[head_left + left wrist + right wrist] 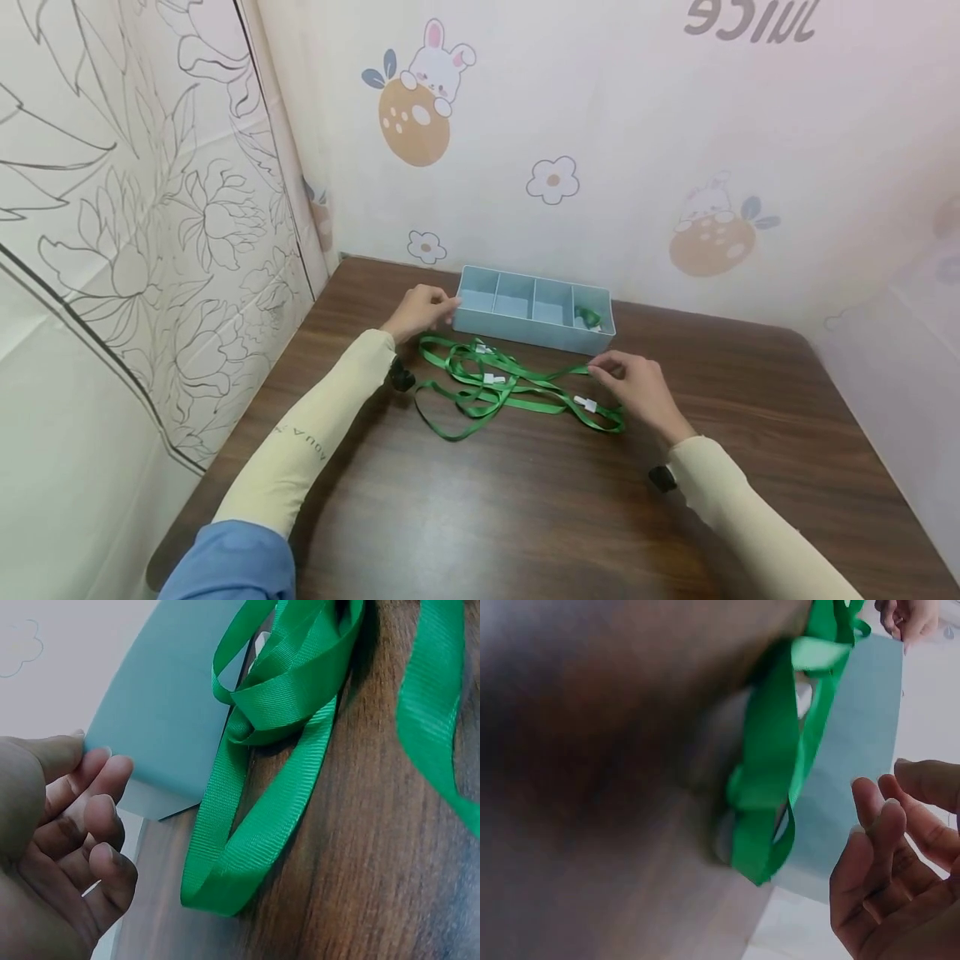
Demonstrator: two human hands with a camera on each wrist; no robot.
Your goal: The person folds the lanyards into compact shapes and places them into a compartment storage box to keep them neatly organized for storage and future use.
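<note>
A pale blue four-section box [534,327] stands near the back of the table. My left hand [423,312] is at its left end; in the left wrist view, thumb and forefinger [96,759] pinch the box's rim corner, other fingers bent loosely. Green ribbon lanyards [517,387] with white clips [586,404] lie tangled in front of the box. My right hand [633,387] hovers above the lanyards' right end. In the right wrist view its thumb [930,780] and fingers are loosely bent with nothing between them. A rolled green lanyard [588,317] sits in the box's rightmost section.
The dark wooden table [480,517] reaches a patterned wall covering [630,167] right behind the box. A flower-printed white sheet [150,250] hangs along the left side. Ribbon loops lie close to the box's front wall.
</note>
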